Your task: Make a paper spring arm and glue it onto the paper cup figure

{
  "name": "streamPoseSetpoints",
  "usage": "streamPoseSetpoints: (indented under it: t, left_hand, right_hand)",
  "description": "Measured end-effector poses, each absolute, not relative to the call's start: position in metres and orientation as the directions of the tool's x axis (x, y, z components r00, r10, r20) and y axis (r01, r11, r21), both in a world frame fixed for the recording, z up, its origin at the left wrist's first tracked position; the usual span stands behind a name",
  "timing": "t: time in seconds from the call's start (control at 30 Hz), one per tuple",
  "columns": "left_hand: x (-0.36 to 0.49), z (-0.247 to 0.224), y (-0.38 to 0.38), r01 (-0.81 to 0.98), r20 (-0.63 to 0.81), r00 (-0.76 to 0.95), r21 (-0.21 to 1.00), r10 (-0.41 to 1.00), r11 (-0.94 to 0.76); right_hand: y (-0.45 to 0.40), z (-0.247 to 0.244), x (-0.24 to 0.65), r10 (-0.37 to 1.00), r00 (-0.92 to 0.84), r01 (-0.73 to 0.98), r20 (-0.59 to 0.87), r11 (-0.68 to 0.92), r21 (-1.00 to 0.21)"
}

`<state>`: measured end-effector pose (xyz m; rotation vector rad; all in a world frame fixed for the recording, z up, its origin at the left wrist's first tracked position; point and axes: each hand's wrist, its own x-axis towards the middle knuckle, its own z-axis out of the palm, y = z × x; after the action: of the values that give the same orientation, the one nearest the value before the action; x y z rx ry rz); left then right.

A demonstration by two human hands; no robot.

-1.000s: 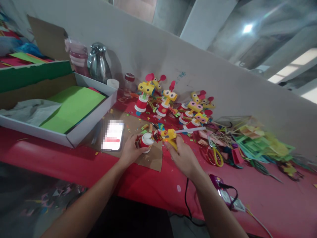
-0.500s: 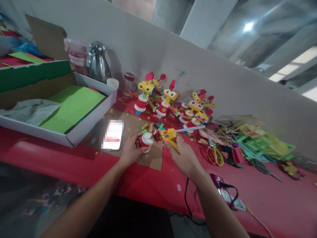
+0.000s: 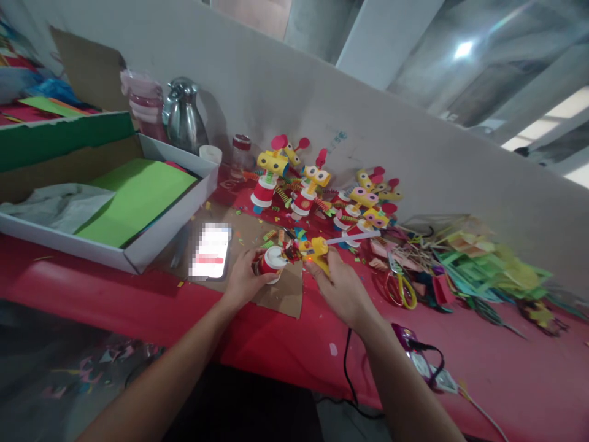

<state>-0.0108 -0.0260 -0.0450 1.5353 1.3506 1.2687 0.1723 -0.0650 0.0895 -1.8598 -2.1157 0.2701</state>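
My left hand [image 3: 248, 276] is wrapped round a red and white paper cup [image 3: 274, 258] turned with its white base up, above a piece of brown cardboard [image 3: 285, 298]. In my right hand [image 3: 343, 285] is a yellow hot glue gun [image 3: 316, 247], a whitish glue stick [image 3: 352, 237] poking out of its back. The gun's nozzle points left, close to the top of the cup; whether it touches I cannot tell. Just beyond my hands lie small folded paper strips [image 3: 269, 236]. Several finished paper-cup figures [image 3: 271, 175] with yellow heads stand by the wall.
Left of my hands lies a lit phone [image 3: 210, 252], and farther left a white box [image 3: 133, 258] with green paper. Scissors [image 3: 401, 285] and paper scraps [image 3: 483, 252] lie to the right. A power strip [image 3: 421, 362] and a black cable [image 3: 348, 368] are near the front edge.
Both hands keep their places on the cup and the glue gun. The whole view has shifted very slightly; nothing was taken up or let go.
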Motion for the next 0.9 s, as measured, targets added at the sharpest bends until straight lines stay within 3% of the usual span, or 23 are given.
streamPoseSetpoints:
  t: [0.2, 0.3, 0.47, 0.57, 0.67, 0.73, 0.9]
  left_hand:
    - [-0.011, -0.044, -0.027, 0.255, 0.199, -0.028, 0.949, 0.98, -0.185]
    - [-0.011, -0.044, -0.026, 0.245, 0.196, -0.029, 0.952, 0.98, -0.183]
    - [-0.01, -0.039, -0.029, 0.238, 0.197, -0.061, 0.955, 0.978, -0.178]
    - [-0.003, -0.035, -0.033, 0.27, 0.196, -0.14, 0.951, 0.971, -0.153]
    - [0.009, -0.032, -0.037, 0.326, 0.209, -0.26, 0.938, 0.943, -0.118]
    - [0.017, -0.031, -0.041, 0.333, 0.213, -0.309, 0.937, 0.927, -0.104]
    - [0.015, -0.03, -0.056, 0.187, 0.192, -0.326, 0.973, 0.926, -0.136]
  right_hand:
    - [-0.062, 0.086, 0.17, 0.983, -0.111, 0.914, 0.147, 0.159, -0.373]
    - [-0.066, 0.089, 0.173, 0.977, -0.097, 0.879, 0.19, 0.174, -0.445]
    - [-0.071, 0.078, 0.204, 0.99, 0.044, 0.611, 0.137, 0.082, -0.787]
    - [-0.065, 0.054, 0.237, 0.961, 0.271, 0.407, 0.05, -0.068, -0.911]
    - [-0.055, 0.024, 0.27, 0.899, 0.435, 0.384, -0.045, -0.231, -0.894]
    - [-0.049, 0.005, 0.287, 0.864, 0.495, 0.482, -0.092, -0.361, -0.799]
    - [-0.049, -0.016, 0.306, 0.854, 0.517, 0.698, -0.055, -0.458, -0.551]
